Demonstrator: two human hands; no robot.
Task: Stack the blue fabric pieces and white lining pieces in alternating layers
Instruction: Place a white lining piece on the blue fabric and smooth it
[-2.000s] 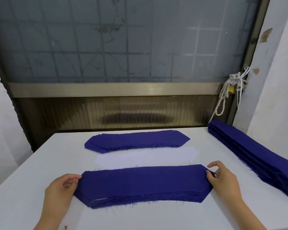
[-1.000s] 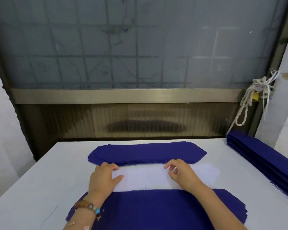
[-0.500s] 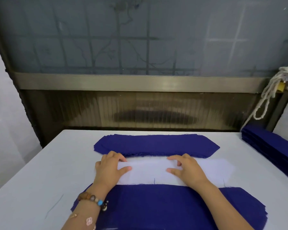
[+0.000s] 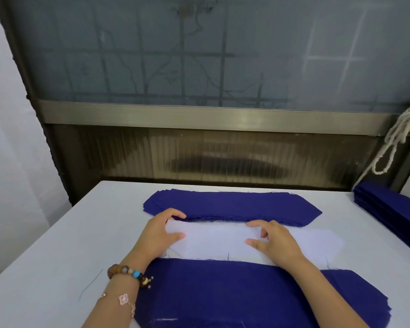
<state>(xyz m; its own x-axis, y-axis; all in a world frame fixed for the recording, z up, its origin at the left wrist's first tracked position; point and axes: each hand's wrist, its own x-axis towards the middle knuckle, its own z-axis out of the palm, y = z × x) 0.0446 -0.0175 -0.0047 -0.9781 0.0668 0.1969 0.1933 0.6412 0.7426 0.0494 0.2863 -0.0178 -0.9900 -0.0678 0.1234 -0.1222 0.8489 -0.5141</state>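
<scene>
A stack of white lining pieces (image 4: 305,245) lies across the middle of the white table (image 4: 57,256). Beyond it lies a stack of blue fabric pieces (image 4: 234,205), and a second, wider blue stack (image 4: 223,294) lies at the near edge under my forearms. My left hand (image 4: 160,232) is at the lining's left end, fingers curled over its far edge and thumb on top, pinching the top white piece. My right hand (image 4: 275,242) rests near the lining's middle, its fingers curled at the far edge and thumb on top, pinching the same piece.
A taller pile of blue fabric (image 4: 388,209) runs along the table's right edge. A white rope (image 4: 393,138) hangs from the window frame at the back right. A wall and frosted window close off the table's far side.
Both hands left the ends of the near blue stack and reached forward onto the white lining. Their fingers have since curled at its far edge.
</scene>
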